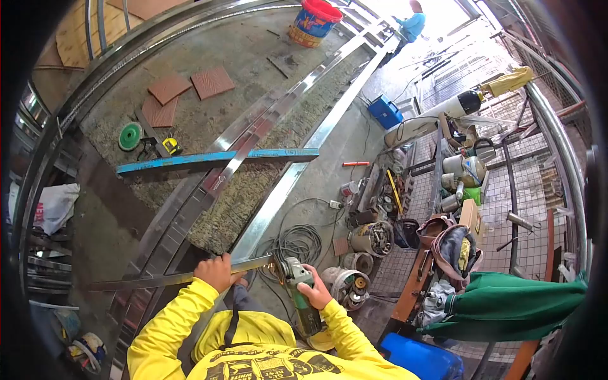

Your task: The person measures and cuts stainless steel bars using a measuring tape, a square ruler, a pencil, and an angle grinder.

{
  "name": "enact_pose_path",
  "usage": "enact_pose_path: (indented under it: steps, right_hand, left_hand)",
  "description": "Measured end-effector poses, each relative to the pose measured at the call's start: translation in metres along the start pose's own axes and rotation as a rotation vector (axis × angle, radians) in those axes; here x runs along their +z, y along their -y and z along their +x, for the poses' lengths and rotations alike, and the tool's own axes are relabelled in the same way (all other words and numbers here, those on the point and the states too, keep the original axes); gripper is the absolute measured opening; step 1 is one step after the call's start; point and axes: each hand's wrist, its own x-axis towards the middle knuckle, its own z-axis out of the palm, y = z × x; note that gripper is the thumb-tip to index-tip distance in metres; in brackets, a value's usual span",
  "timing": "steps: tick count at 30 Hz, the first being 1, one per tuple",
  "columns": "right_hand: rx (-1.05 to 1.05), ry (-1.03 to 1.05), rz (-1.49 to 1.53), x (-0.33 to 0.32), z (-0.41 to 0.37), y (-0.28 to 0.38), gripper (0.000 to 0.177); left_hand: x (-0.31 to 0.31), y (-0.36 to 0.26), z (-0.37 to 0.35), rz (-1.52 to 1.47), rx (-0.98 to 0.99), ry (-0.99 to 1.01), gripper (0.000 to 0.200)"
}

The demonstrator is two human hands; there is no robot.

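Observation:
My left hand (214, 273) is closed around a long, narrow metal bar (149, 281), which lies roughly level in front of my body. In my right hand (316, 292) is a green angle grinder (306, 315), its grey head pointing up and left. The grinder's head is at the right end of the bar, with a small orange glow beside it. Whether the disc touches the metal is hard to make out. Just beyond my left hand, a long shiny metal tube (269, 212) runs away across a rough concrete block (218, 221).
A blue level-like bar (218, 161) crosses the metal tubes. Coiled cable (297, 244) lies by the grinder. Several buckets, including one of metal parts (372, 239), stand right. A tape measure (171, 145), green disc (130, 136) and brown tiles (212, 83) lie left. Another person (411, 26) is far off.

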Motion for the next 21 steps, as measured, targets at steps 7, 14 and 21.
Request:
enact_pose_path:
  steps: [7,14,21]
  right_hand:
    - [-0.069,-0.052,-0.013,-0.014,-0.010,-0.034,0.079]
    - [0.013,-0.074,0.256,-0.017,-0.034,-0.050,0.092]
    - [0.010,0.021,0.392,-0.019,-0.041,-0.089,0.101]
  left_hand:
    - [0.011,0.004,-0.004,-0.022,0.058,-0.341,0.060]
    - [-0.006,-0.002,-0.023,-0.057,0.098,-0.287,0.054]
    - [-0.035,0.007,-0.007,-0.250,-0.083,0.115,0.052]
